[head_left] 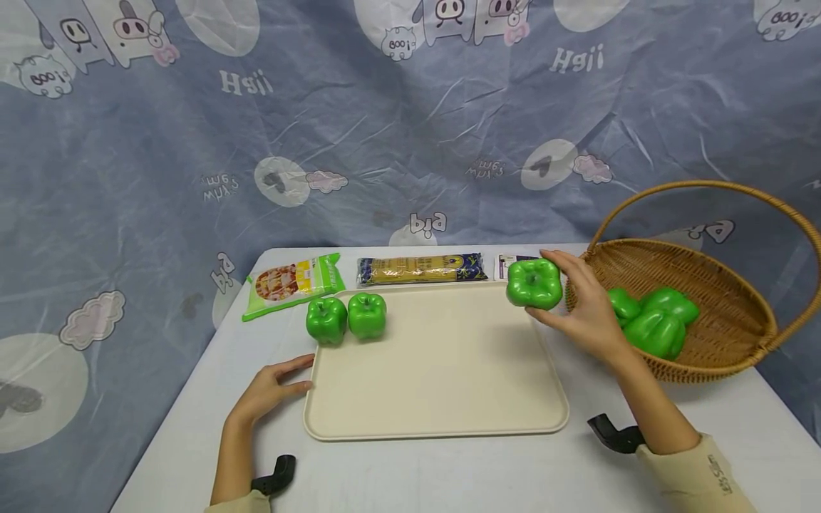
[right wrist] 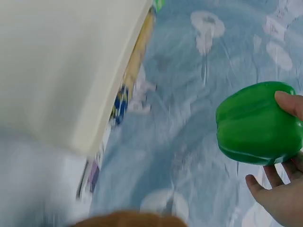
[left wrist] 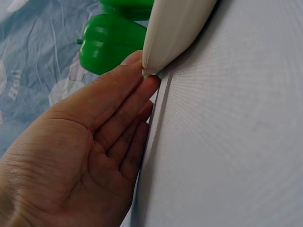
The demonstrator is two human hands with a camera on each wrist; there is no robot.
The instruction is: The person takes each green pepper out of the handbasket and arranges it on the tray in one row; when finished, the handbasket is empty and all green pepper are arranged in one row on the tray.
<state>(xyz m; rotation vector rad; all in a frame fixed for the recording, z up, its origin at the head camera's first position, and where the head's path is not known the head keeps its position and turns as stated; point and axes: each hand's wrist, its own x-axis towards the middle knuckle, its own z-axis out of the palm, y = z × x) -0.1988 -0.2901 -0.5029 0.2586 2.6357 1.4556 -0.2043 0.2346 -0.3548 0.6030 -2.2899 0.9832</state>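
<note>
A shiny green bell pepper [head_left: 534,283] is gripped between the thumb and fingers of my right hand [head_left: 589,310], above the far right corner of the cream tray [head_left: 442,363]. The same pepper [right wrist: 260,124] shows large in the right wrist view, the thumb lying on its side. My left hand [head_left: 269,388] rests at the tray's left edge; its fingertips touch the rim [left wrist: 173,35], fingers fairly straight. Two more bell peppers, one on the left [head_left: 326,320] and one on the right [head_left: 367,315], stand side by side at the tray's far left corner.
A wicker basket [head_left: 712,278] with a tall handle stands at the right, green peppers [head_left: 657,328] inside. Behind the tray lie a green food packet [head_left: 291,285], a long noodle pack [head_left: 420,269] and a partly covered white package [head_left: 504,267]. Patterned blue cloth [head_left: 410,128] hangs behind.
</note>
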